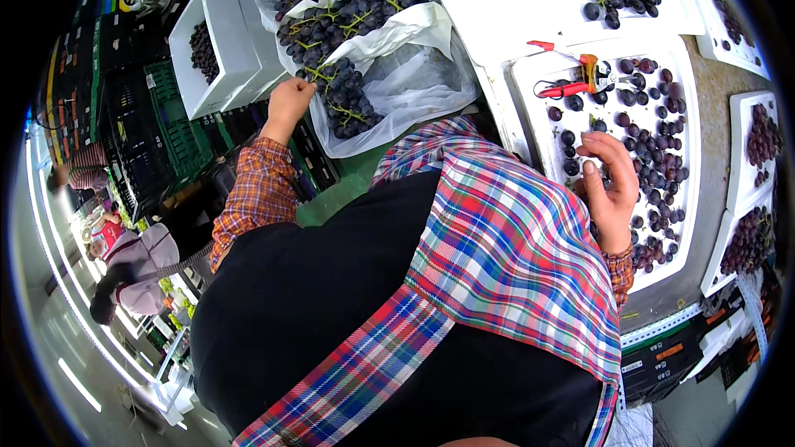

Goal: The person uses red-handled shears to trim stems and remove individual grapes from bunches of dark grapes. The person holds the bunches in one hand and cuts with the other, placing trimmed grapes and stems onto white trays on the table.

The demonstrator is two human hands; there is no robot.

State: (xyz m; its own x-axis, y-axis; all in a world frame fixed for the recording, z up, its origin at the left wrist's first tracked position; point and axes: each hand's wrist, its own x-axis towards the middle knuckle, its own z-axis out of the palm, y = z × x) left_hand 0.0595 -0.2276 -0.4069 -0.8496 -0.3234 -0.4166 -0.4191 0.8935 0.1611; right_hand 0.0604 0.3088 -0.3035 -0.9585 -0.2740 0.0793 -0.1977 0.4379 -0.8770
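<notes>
My left hand (289,105) pinches the top of a dark grape bunch (352,103) in a crate lined with translucent plastic (414,95); white paper (422,25) lies among the other bunches there. My right hand (606,186) is open, fingers loosely curved and apart, at the left part of a white foam tray (686,248) of loose dark grapes (661,157). A pair of red-handled snips (571,88) lies across the tray's upper part, above my right hand.
A white foam board (522,21) holding bunches lies beyond the tray. More grape trays (741,186) line the right. Stacked white boxes (230,54) and green and black crates (166,136) stand left, where two co-workers in pale lilac (145,269) and striped (87,170) clothing also appear.
</notes>
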